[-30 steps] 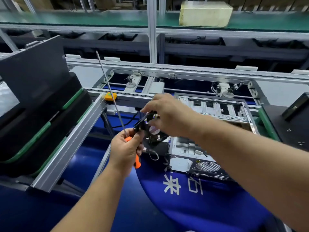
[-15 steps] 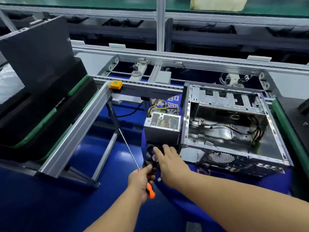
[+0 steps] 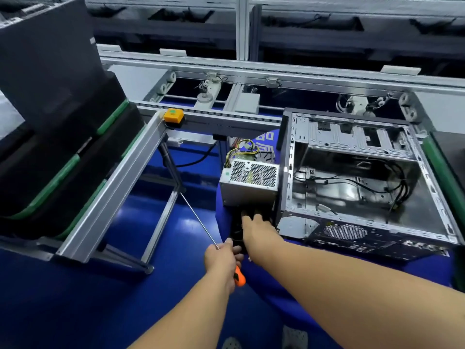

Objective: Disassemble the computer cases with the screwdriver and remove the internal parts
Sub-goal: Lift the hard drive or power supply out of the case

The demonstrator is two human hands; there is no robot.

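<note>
An open metal computer case (image 3: 352, 219) lies on its side on the blue round table (image 3: 276, 288), with black cables loose inside. To its left stands a grey power supply (image 3: 251, 182) with yellow wires on top. My left hand (image 3: 221, 258) grips an orange-handled screwdriver (image 3: 198, 217), whose long shaft points up and to the left. My right hand (image 3: 256, 230) reaches forward and holds a black fan (image 3: 236, 230) against the table, just in front of the power supply. Most of the fan is hidden under my fingers.
Black panels with green edges (image 3: 50, 159) are stacked on the left, bordered by an aluminium rail (image 3: 110, 187). An orange button box (image 3: 173, 115) sits on the conveyor frame (image 3: 251, 69) behind the table. Blue floor shows below.
Both hands came down from chest height with the fan to the table in front of the power supply. The screwdriver shaft tilted from upright to slanting left.
</note>
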